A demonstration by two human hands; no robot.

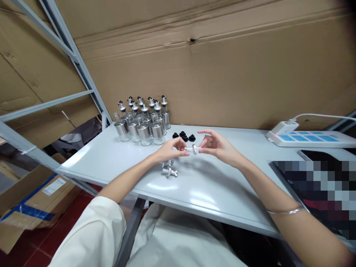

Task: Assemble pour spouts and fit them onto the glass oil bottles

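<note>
Between my two hands, just above the table, is a silver bottle pourer spout (pixel 194 149). My left hand (pixel 172 149) pinches its narrow end from the left. From the right, my right hand (pixel 215 146) grips the other end with thumb and fingertips, its index finger stretched out above. More silver pourer spouts (pixel 169 170) lie on the table below my left hand, partly hidden by it. Behind my hands sit several small black stoppers (pixel 191 138). Glass bottles with steel sleeves (pixel 143 130) stand grouped at the back left; those behind carry pourers, while the front ones have bare necks.
A white power strip (pixel 311 138) with a plugged-in charger and cable lies at the right rear of the table (pixel 222 200). Dark flat objects (pixel 289 178) lie at the right. Cardboard walls the back. A metal frame and an open carton (pixel 41 200) are at the left.
</note>
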